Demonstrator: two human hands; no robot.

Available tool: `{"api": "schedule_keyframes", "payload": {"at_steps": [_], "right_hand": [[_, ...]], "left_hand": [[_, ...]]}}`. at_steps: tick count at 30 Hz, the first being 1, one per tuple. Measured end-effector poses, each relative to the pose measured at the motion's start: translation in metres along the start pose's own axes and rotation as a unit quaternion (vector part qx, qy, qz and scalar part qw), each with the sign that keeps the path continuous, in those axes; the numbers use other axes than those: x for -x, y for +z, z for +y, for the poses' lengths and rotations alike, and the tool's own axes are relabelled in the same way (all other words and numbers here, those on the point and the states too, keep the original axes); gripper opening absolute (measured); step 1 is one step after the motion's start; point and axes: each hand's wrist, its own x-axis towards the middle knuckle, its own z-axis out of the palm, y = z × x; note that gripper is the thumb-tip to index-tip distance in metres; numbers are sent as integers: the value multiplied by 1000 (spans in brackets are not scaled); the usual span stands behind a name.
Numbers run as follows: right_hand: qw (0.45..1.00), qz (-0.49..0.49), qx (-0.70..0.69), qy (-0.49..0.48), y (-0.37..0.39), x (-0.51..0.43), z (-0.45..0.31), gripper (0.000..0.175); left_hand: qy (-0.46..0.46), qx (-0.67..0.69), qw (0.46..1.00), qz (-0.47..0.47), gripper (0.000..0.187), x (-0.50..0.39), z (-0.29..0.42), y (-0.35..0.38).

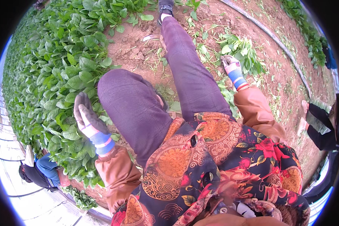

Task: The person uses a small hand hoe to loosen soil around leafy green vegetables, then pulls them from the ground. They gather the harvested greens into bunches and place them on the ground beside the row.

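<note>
My left hand (88, 114), in a soiled work glove with a blue and pink cuff, is held at the edge of a dense bed of leafy green plants (53, 82), its fingers extended. No held item shows in it. On the other side, my right hand (230, 62), gloved the same way, rests low beside a pile of cut leafy greens (244, 52). Its fingers are curled and partly hidden, so whether they grip any stems cannot be told. A curved pale object (152, 37), perhaps a sickle, lies on the soil beside my outstretched leg.
A long grey hose (271, 36) curves over the brown soil (296, 82) at right. Loose leaves and stems are scattered around my legs. One person (45, 172) is at the lower left near another heap of greens (80, 197); another person (319, 124) is at the right edge.
</note>
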Motion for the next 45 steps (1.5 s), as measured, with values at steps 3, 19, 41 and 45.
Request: {"api": "schedule_keyframes", "payload": {"at_steps": [3, 19, 41, 45], "right_hand": [[988, -86, -106, -66, 31, -10, -11, 26], [927, -112, -144, -328, 33, -61, -271, 39], [962, -117, -194, 151, 204, 25, -106, 57], [964, -87, -246, 54, 224, 34, -132, 53]], "left_hand": [[-75, 17, 995, -58, 41, 30, -59, -19], [-436, -22, 885, -163, 40, 158, -242, -9], [78, -390, 876, -273, 56, -131, -348, 164], [156, -540, 757, -334, 58, -178, -334, 166]]}}
